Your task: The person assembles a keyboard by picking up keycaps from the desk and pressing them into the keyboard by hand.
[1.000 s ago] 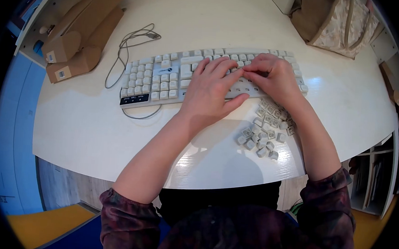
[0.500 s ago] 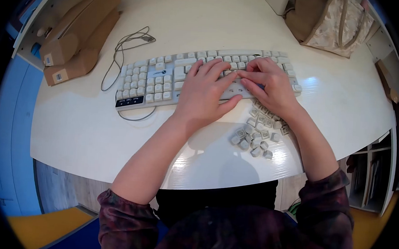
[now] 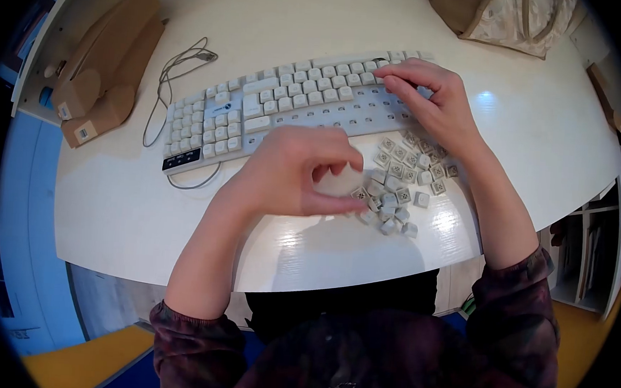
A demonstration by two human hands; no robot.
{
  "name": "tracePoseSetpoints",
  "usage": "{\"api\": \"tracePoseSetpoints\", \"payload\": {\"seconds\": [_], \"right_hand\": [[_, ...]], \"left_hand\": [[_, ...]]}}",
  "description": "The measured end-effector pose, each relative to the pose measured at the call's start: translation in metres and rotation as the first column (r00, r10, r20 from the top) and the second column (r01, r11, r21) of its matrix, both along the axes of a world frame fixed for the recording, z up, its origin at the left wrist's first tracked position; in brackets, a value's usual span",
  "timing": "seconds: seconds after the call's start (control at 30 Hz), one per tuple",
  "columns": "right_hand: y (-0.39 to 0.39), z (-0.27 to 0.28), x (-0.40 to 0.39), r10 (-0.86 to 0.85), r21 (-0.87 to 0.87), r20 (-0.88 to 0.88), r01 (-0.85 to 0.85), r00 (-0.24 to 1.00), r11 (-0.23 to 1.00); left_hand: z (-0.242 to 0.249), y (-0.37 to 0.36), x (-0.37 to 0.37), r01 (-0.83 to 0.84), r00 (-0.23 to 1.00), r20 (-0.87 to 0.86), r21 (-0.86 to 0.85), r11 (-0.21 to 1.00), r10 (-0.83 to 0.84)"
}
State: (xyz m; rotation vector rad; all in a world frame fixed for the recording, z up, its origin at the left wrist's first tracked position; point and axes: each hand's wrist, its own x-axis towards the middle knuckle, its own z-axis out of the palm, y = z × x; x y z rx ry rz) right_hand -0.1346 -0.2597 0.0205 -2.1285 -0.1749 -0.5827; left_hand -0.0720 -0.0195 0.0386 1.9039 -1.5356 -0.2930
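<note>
A white computer keyboard (image 3: 257, 123) lies slightly slanted across the desk, its lock-light panel at the near left. Keycaps cover its left and far parts, while bare key sockets show along its near right part. My right hand (image 3: 437, 102) is over the keyboard's right end, thumb and index fingertips close together at the keys; whatever is between them is too small to make out. Loose keycaps (image 3: 396, 169) lie in a heap on the near side, some upside down. Beside this heap, my left hand (image 3: 294, 170) has curved fingers apart from the thumb, which reaches the heap's left edge.
A grey cable with a plug (image 3: 204, 55) lies coiled behind the keyboard's left end. Brown cardboard pieces (image 3: 111, 75) stand at the far left, and a beige bag (image 3: 513, 21) sits at the back right. The white desk's curved front edge (image 3: 333, 293) is close to my body.
My left hand has left the keys and come down toward the loose keycaps, its fingers parting from the thumb. My right hand stays at the keyboard. The view has shifted slightly.
</note>
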Motion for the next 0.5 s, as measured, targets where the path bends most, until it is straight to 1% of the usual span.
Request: {"api": "tracePoseSetpoints", "payload": {"seconds": [0.03, 0.13, 0.23, 0.33, 0.43, 0.5], "right_hand": [[0.0, 0.0, 0.0, 0.001, -0.011, 0.002, -0.001, 1.0, 1.0], [0.002, -0.001, -0.001, 0.053, -0.016, 0.004, -0.053, 0.999, 0.998], [0.004, -0.001, -0.002, 0.073, -0.032, 0.029, -0.072, 0.997, 0.997], [0.008, 0.002, -0.004, 0.086, -0.082, 0.035, -0.083, 0.996, 0.993], [0.011, 0.006, -0.008, 0.102, -0.086, -0.005, -0.102, 0.995, 0.991], [0.015, 0.007, -0.01, 0.151, -0.013, -0.015, -0.152, 0.988, 0.988]], "left_hand": [[0.003, 0.0, -0.003, 0.058, 0.993, -0.112, 0.117, 0.991, -0.045], [-0.006, 0.0, -0.005, 0.105, 0.989, -0.116, 0.098, 0.99, -0.093], [-0.009, 0.001, -0.004, 0.112, 0.991, -0.083, 0.14, 0.984, -0.102], [-0.01, 0.002, -0.003, 0.112, 0.992, -0.065, 0.133, 0.985, -0.104], [-0.003, 0.004, -0.003, 0.03, 0.989, -0.148, 0.105, 0.994, -0.014], [-0.005, 0.003, -0.001, -0.072, 0.985, -0.164, -0.052, 0.996, 0.063]]}}
